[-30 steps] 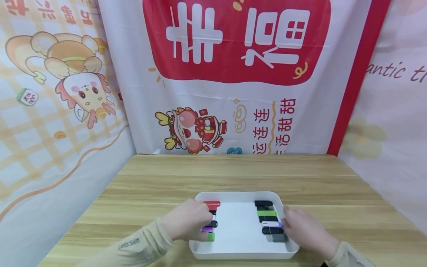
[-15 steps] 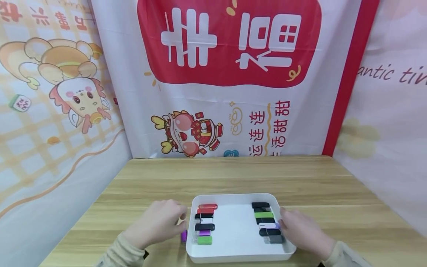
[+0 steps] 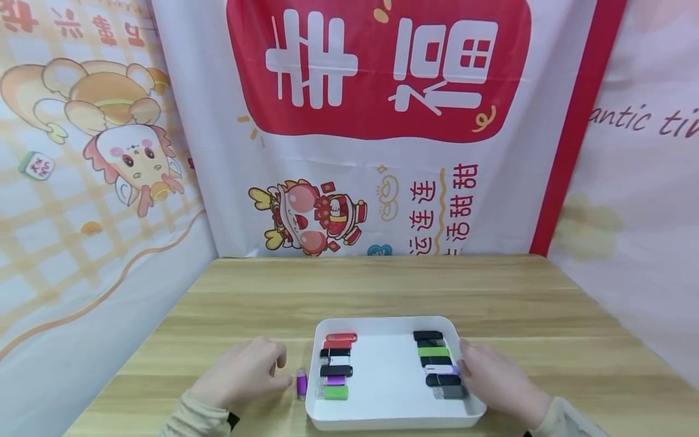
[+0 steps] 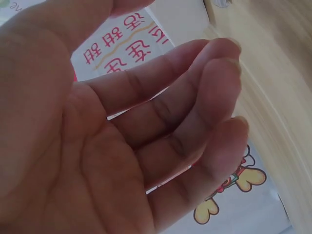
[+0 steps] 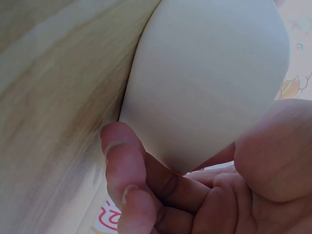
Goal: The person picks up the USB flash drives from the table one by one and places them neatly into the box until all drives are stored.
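Observation:
In the head view, a purple USB stick [image 3: 301,385] lies upright along the outer left wall of the white tray [image 3: 390,419], on the table. My left hand [image 3: 243,371] hovers just left of that stick, holding nothing. Its fingers are loosely bent and apart in the left wrist view. Inside the tray, a column of USB sticks lines the left side, among them a red one [image 3: 341,337], a black one [image 3: 336,371] and a green one [image 3: 335,393]. My right hand [image 3: 499,382] grips the tray's right wall, thumb at the rim and fingers against the outside.
A second column of USB sticks stands along the tray's right side, with a bright green one [image 3: 434,352] and a grey one [image 3: 453,392]. The wooden table [image 3: 382,279] ends at a printed cloth [image 3: 377,152] behind; more cloth hangs on both sides.
My left hand has left the tray's left column and moved left, then drawn back from the purple USB stick, which now shows fully on the table. My right hand stays on the tray.

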{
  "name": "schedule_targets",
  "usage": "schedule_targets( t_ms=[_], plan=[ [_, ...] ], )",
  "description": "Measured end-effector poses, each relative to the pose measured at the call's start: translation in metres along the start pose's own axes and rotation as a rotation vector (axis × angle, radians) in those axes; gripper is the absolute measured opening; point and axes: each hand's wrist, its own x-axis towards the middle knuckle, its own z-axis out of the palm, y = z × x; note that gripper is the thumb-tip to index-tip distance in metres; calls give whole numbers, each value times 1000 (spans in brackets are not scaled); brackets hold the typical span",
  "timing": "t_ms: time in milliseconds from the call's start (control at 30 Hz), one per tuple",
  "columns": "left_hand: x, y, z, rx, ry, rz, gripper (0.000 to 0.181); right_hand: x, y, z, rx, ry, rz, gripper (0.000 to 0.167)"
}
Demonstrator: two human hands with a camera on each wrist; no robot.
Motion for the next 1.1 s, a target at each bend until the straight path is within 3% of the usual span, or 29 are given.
schedule_targets(
  t_ms=[167, 533, 867, 1100],
  plan=[
    [1, 7, -1, -37, -17, 13, 20, -1, 1, -2, -13, 14, -2, 45],
    [-1, 12, 7, -16, -8, 64, 29, -1, 0, 0, -31, 29, -18, 44],
    [1, 18, 14, 19, -4, 10, 32, 0, -1, -1, -33, 18, -19, 46],
    [2, 20, 24, 27, -1, 13, 35, -1, -1, 0, -23, 8, -15, 45]
  ],
)
